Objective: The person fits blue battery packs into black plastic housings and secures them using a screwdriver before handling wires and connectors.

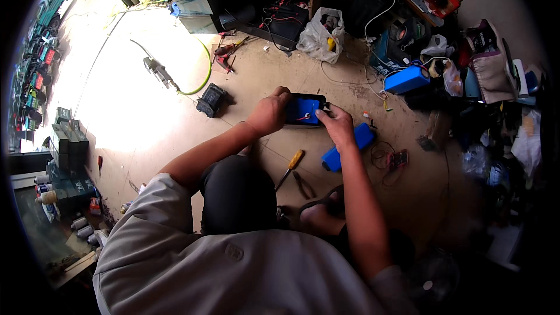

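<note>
An open-topped black case (305, 126) is held up between my hands, above the floor. Inside it sits a blue battery pack (300, 107) with a short wire and a small pale connector (305, 116) on top. My left hand (270, 112) is closed around the case's left end. At the right end, my right hand (338, 126) grips the case wall, its thumb by the blue pack; its other fingers are partly hidden. Below my right wrist, a second blue pack (363, 136) lies on the floor.
Near my legs lie a yellow-handled screwdriver (297, 158), pliers (304, 185) and a red meter (398, 159) with leads. Left of my hands are a dark block (212, 100), a red tool (224, 58) and a green cable (205, 76). A plastic bag (322, 35) stands ahead.
</note>
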A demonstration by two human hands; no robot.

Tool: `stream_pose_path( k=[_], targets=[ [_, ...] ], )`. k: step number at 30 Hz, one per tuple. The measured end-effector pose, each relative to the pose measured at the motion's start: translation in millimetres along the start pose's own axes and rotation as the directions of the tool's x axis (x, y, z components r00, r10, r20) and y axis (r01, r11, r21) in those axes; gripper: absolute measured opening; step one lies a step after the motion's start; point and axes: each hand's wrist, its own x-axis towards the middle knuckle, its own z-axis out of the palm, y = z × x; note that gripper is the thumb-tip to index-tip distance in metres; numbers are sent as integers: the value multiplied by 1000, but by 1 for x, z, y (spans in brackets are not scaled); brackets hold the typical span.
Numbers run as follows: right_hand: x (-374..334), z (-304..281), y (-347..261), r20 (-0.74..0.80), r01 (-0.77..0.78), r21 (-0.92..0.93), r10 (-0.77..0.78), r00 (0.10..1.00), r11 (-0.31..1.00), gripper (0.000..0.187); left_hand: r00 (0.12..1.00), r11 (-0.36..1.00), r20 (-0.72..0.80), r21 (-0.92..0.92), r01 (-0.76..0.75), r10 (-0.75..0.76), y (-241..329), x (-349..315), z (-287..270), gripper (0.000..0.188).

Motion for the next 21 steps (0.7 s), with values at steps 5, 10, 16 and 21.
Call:
stream_pose_path(
  k=[5, 10, 16, 21],
  targets=[
    [-40, -15, 65, -366, -280, -266, 172, 915, 922, 28, 998, 997, -53, -51, -49, 47, -7, -3, 3, 46],
    [-103, 54, 132, 321, 305, -749, -80, 944, 588, 24, 997, 973, -73, -229, -27, 11, -5, -5, -3, 49],
    [-94, 85, 211, 713, 704, -684, -27, 700, 194, 21, 983, 908, -34, -390, 155, -182, -15, -4, 3, 55],
    [-82, 63, 218, 818, 821, -546, -106, 565, 166, 17, 962, 875, 3, -415, 251, -274, -11, 12, 11, 55]
  ],
)
